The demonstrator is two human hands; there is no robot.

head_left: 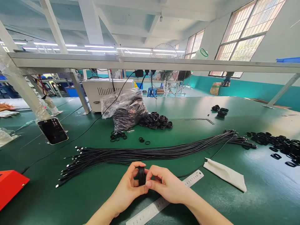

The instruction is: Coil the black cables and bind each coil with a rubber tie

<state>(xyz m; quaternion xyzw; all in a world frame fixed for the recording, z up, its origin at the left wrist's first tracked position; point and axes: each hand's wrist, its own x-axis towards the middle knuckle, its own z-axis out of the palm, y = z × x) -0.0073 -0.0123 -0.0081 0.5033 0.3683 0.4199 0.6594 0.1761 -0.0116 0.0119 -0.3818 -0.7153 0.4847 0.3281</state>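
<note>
My left hand [130, 186] is closed around a small coiled black cable [142, 176], which stands upright between thumb and fingers. My right hand [165, 184] is pinched at the coil's right side, its thumb and index fingertips together; whatever it grips there is too small to make out. Beneath my hands lies a steel ruler [150, 212], partly covered by my right hand. Just beyond them a long bundle of straight black cables [140, 153] stretches across the green table.
Behind the bundle are coiled black cables [156, 121], loose black rings [118, 136] and a plastic-wrapped pile [130, 112]. Black pieces [278, 143] lie at right, near a white cloth strip [226, 175]. A phone [53, 130] and red box [11, 187] are left.
</note>
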